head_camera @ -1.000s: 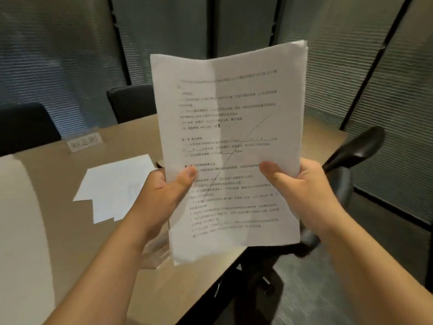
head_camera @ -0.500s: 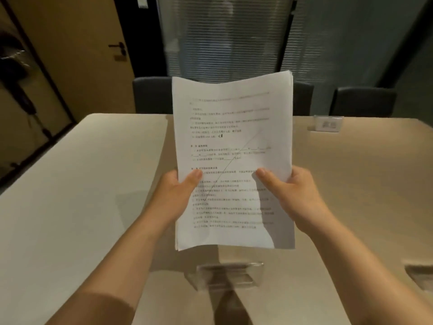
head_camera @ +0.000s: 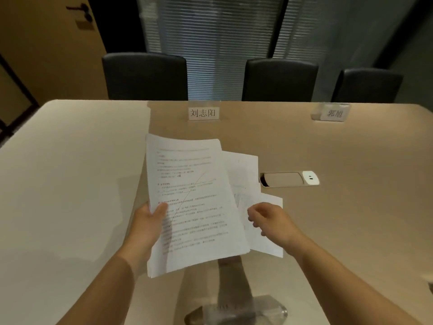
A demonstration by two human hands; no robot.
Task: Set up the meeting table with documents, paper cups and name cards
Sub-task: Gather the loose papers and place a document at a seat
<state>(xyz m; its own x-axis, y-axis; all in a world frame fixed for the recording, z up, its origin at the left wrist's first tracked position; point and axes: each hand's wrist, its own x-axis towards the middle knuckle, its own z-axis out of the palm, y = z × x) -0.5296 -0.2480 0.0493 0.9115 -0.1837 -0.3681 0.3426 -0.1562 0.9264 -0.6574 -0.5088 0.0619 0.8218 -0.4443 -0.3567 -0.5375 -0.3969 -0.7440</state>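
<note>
One grip: left hand (head_camera: 150, 221) pinches documents (head_camera: 194, 198).

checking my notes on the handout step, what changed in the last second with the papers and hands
The right hand let go of the stack and now hovers with loosely curled fingers over separate sheets lying on the table. The stack came down from upright at chest height to tilted low over the table. The view also swung to face a name card. The left hand still grips the stack's lower left edge.
</note>
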